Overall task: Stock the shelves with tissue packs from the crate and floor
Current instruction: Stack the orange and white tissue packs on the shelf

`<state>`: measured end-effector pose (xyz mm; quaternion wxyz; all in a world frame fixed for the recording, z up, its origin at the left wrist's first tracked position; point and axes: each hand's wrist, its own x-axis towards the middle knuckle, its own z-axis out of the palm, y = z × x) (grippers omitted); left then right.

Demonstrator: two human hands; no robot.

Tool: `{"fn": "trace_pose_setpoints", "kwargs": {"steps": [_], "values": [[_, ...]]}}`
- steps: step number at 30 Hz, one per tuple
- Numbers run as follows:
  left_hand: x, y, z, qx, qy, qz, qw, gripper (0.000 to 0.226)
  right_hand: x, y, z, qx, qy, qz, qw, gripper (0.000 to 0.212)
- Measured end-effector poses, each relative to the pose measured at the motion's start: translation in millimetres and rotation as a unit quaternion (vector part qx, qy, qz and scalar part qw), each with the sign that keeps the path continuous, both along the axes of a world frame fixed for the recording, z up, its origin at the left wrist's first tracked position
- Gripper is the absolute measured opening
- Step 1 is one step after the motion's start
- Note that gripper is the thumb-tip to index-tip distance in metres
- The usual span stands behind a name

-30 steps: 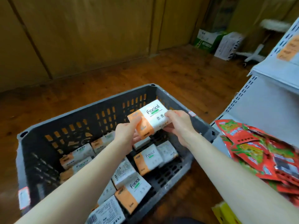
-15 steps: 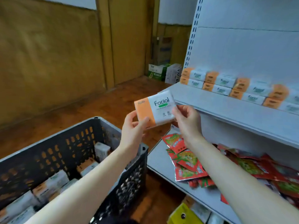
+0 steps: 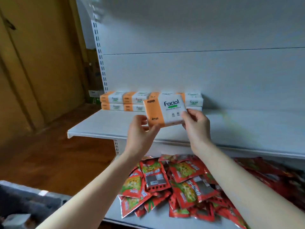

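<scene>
An orange-and-white "Facial" tissue pack (image 3: pixel 165 111) is held up in front of the white shelf (image 3: pixel 105 124), face toward me. My left hand (image 3: pixel 140 131) pinches its orange lower-left corner. My right hand (image 3: pixel 196 123) pinches its white lower-right corner. Behind the pack, a row of the same tissue packs (image 3: pixel 125 101), stacked two high, stands against the shelf's back panel. The grey crate (image 3: pixel 24 202) shows only as a blurred corner at the bottom left.
Red snack packets (image 3: pixel 178 184) lie heaped on the lower shelf (image 3: pixel 158 220) under my arms. A slotted white upright (image 3: pixel 100 63) marks the shelf unit's left end. Wooden floor (image 3: pixel 57 161) and brown wall panels lie to the left, with cartons far back.
Both hands lifted the tissue pack out of the crate and carried it up and right to the shelf. My view swung from the crate to the shelf front.
</scene>
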<state>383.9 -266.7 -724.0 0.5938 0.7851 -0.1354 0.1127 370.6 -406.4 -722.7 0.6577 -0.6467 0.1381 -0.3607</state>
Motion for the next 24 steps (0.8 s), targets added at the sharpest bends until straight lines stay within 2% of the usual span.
{"fn": "trace_pose_setpoints", "kwargs": {"steps": [6,14,16,17,19,21,24], "values": [[7,-92,-6,0.056,-0.012,-0.051,0.997,0.027,-25,-88,-10,-0.075,0.088,-0.072,0.991,0.018],[28,-183,-13,0.117,0.039,-0.085,0.989,0.034,-19,-176,-12,-0.124,0.177,-0.108,0.97,0.008],[38,-197,-10,0.144,0.04,-0.081,0.985,0.034,-11,-188,-13,-0.133,0.201,-0.106,0.965,0.038],[43,-203,-9,0.162,0.038,-0.079,0.983,0.035,-7,-194,-13,-0.147,0.209,-0.103,0.961,0.046],[51,-214,-6,0.192,0.034,-0.074,0.978,0.035,1,-204,-14,-0.189,0.217,-0.093,0.953,0.044],[57,-224,-5,0.191,0.042,-0.063,0.979,0.034,10,-212,-13,-0.234,0.244,-0.09,0.937,0.04],[65,-232,-5,0.14,0.051,-0.041,0.988,0.026,29,-220,-8,-0.27,0.27,-0.089,0.92,0.037]]}}
